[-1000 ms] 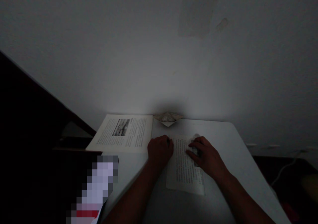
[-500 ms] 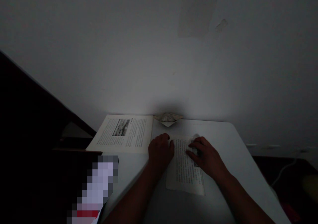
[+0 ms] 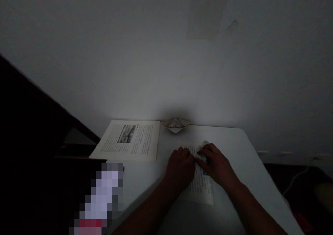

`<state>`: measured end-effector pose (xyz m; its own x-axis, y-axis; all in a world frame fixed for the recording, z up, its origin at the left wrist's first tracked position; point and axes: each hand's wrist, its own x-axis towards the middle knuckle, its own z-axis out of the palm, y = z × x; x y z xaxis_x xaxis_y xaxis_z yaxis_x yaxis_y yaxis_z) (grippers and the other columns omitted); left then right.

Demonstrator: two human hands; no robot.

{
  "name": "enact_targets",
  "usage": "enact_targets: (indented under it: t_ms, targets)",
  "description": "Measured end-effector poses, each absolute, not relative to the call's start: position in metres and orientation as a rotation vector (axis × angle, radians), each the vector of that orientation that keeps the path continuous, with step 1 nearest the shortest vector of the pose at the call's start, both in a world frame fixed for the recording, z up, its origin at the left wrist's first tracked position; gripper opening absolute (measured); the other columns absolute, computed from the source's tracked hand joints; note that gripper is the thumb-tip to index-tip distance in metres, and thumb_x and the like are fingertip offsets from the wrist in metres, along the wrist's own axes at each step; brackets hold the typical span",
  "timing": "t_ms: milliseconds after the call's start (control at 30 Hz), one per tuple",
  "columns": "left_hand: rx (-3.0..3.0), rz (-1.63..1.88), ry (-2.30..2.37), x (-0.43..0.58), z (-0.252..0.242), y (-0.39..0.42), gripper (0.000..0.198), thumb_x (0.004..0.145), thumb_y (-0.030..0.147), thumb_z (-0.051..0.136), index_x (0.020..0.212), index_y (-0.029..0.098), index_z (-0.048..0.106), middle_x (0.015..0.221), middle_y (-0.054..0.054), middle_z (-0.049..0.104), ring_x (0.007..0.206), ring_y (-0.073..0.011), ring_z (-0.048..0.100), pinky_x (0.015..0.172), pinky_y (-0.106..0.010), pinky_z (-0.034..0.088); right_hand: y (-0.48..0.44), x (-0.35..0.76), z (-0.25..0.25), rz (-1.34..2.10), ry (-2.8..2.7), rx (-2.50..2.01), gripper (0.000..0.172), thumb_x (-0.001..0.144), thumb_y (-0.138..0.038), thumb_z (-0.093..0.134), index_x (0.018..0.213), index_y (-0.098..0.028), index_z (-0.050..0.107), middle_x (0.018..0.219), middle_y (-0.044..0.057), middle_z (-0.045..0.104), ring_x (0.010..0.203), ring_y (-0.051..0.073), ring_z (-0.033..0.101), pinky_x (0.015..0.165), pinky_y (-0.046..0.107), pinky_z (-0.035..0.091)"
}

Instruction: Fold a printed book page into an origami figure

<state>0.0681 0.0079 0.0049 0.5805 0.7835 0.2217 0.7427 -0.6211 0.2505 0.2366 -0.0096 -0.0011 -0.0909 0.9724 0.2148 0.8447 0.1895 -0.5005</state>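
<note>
A printed sheet of paper (image 3: 201,190) lies on the white table in front of me. My left hand (image 3: 182,167) rests on its left and middle part, fingers curled, covering much of the text; what its fingertips hold, if anything, is hidden. At the sheet's right side is my right hand (image 3: 214,164), its thumb and bent fingers apart, touching the paper near a dark printed picture. The thumb reaches close to my left hand. Beyond the hands, a folded paper shape (image 3: 176,124) stands at the table's back edge by the wall.
Another printed sheet or stack (image 3: 145,141) with a picture lies at the table's back left. A blurred-out object (image 3: 102,193) is at the left edge. The table (image 3: 231,137) meets a grey wall (image 3: 130,54). A pale cable (image 3: 296,181) hangs at the right.
My left hand has moved right, from the sheet's left edge onto its middle, and its fingers have curled in beside my right thumb. My right hand has stayed nearly still.
</note>
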Motion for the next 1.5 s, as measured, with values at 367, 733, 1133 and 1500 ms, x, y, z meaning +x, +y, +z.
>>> enact_targets:
  t_ms: [367, 733, 1133, 1500]
  targets:
    - [2.591, 0.482, 1.299, 0.067, 0.008, 0.009, 0.014, 0.086, 0.022, 0.051, 0.080, 0.018, 0.063, 0.090, -0.004, 0.060, 0.088, -0.0193, 0.051, 0.077, -0.034, 0.040, -0.006, 0.238, 0.010, 0.376, -2.098, -1.660, 0.017, 0.083, -0.035, 0.056, 0.082, -0.024, 0.068, 0.094, 0.005, 0.055, 0.083, 0.018, 0.059, 0.071, 0.031, 0.050]
    - [2.543, 0.444, 1.318, 0.068, 0.010, 0.010, 0.017, 0.086, 0.023, 0.051, 0.079, 0.018, 0.065, 0.092, -0.005, 0.061, 0.089, -0.0192, 0.052, 0.078, -0.035, 0.039, -0.010, 0.260, 0.014, 0.368, -2.197, -1.600, 0.016, 0.084, -0.034, 0.056, 0.077, -0.025, 0.068, 0.086, 0.003, 0.060, 0.081, 0.016, 0.061, 0.069, 0.028, 0.050]
    - [2.527, 0.479, 1.306, 0.067, 0.010, 0.010, 0.014, 0.085, 0.023, 0.053, 0.079, 0.018, 0.065, 0.094, -0.005, 0.061, 0.092, -0.0201, 0.052, 0.080, -0.035, 0.040, -0.022, 0.276, 0.012, 0.395, -2.182, -1.588, 0.018, 0.086, -0.035, 0.055, 0.081, -0.026, 0.070, 0.087, 0.003, 0.063, 0.081, 0.017, 0.062, 0.069, 0.029, 0.050]
    - [2.526, 0.499, 1.298, 0.066, 0.009, 0.011, 0.013, 0.084, 0.023, 0.054, 0.079, 0.018, 0.064, 0.094, -0.004, 0.061, 0.092, -0.0198, 0.052, 0.080, -0.034, 0.040, -0.022, 0.279, 0.005, 0.426, -2.208, -1.459, 0.017, 0.087, -0.031, 0.055, 0.090, -0.024, 0.070, 0.084, 0.004, 0.061, 0.078, 0.016, 0.060, 0.072, 0.028, 0.050]
